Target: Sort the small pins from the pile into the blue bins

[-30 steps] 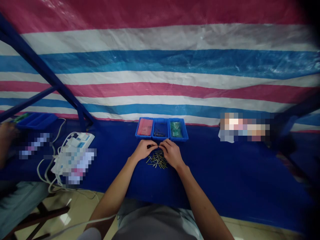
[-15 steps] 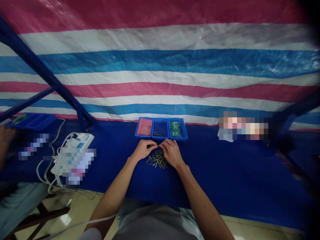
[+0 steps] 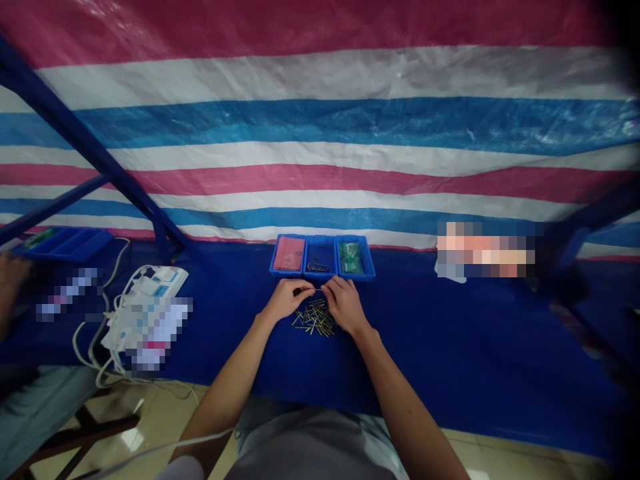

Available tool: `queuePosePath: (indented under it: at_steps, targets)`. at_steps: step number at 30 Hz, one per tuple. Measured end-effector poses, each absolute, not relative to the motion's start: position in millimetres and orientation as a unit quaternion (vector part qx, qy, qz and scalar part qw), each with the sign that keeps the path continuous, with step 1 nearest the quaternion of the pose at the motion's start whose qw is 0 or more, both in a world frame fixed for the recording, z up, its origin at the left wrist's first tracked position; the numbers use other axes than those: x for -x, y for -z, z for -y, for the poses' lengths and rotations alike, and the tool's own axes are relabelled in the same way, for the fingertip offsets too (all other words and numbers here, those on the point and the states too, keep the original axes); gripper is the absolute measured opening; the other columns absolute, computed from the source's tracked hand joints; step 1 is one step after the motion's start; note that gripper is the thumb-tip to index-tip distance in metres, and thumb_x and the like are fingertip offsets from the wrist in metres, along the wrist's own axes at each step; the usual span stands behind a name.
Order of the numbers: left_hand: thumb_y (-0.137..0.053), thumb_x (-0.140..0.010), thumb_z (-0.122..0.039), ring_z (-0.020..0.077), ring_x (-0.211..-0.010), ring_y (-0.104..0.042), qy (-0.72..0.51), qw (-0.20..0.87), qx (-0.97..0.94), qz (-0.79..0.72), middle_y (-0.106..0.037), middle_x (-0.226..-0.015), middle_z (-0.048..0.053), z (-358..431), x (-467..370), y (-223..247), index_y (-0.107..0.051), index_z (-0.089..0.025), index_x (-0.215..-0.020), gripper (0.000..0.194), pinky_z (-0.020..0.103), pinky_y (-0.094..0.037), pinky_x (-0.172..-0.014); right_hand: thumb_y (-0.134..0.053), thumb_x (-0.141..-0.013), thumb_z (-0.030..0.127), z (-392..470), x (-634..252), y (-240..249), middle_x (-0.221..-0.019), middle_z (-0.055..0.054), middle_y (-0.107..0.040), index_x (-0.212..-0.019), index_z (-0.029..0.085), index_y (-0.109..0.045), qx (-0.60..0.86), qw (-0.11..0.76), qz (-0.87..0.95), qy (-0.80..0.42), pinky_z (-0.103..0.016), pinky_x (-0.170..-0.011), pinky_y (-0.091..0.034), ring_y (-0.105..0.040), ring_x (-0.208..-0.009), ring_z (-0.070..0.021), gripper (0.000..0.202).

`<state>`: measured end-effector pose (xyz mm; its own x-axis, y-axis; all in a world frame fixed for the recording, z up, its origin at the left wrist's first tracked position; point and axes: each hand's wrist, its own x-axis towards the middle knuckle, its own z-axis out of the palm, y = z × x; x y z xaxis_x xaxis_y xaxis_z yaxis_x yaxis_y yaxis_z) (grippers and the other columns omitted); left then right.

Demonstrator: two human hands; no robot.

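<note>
My left hand (image 3: 290, 298) and my right hand (image 3: 345, 303) meet fingertip to fingertip over the table's middle. Between their pinched fingers runs a thin pin-like piece (image 3: 319, 289), held at both ends. Just below the hands lies a loose pile of thin brass-coloured pieces (image 3: 316, 319). Behind them stands a blue three-part tray (image 3: 305, 274): a pink packet (image 3: 289, 253) in its left part, several dark thin pieces (image 3: 319, 267) in the middle, and green-and-clear packets (image 3: 351, 257) on the right.
On the left of the blue table (image 3: 425, 347) are a white power strip (image 3: 165, 283) with cables and another blue tray (image 3: 75, 245). A person's hand (image 3: 13, 277) shows at the far left edge. Blurred items (image 3: 485, 250) lie at the right rear.
My right hand has shifted slightly to the right, away from my left hand, and more of the thin piece shows between them.
</note>
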<state>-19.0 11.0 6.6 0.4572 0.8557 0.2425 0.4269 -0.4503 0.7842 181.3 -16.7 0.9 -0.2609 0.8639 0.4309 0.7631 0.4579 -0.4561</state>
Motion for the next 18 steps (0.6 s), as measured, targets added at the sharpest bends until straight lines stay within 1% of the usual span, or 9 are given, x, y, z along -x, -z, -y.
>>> queuePosePath:
  at_steps: [18]
  targets:
    - [-0.059,-0.094,-0.036,0.0143,-0.069,-0.063,-0.328,0.334,-0.782,-0.412,-0.076,-0.085,0.005,-10.6,20.2,-7.2,-0.076,-0.015,-0.091,0.027,0.023,-0.045,-0.066,-0.040,-0.104,0.026,15.3,-185.3,-0.8,-0.084,-0.005,-0.062,-0.078,0.020,-0.053,0.514,0.339,0.783,-0.087,-0.033,-0.076,-0.033,-0.055,-0.080,-0.0181,0.031]
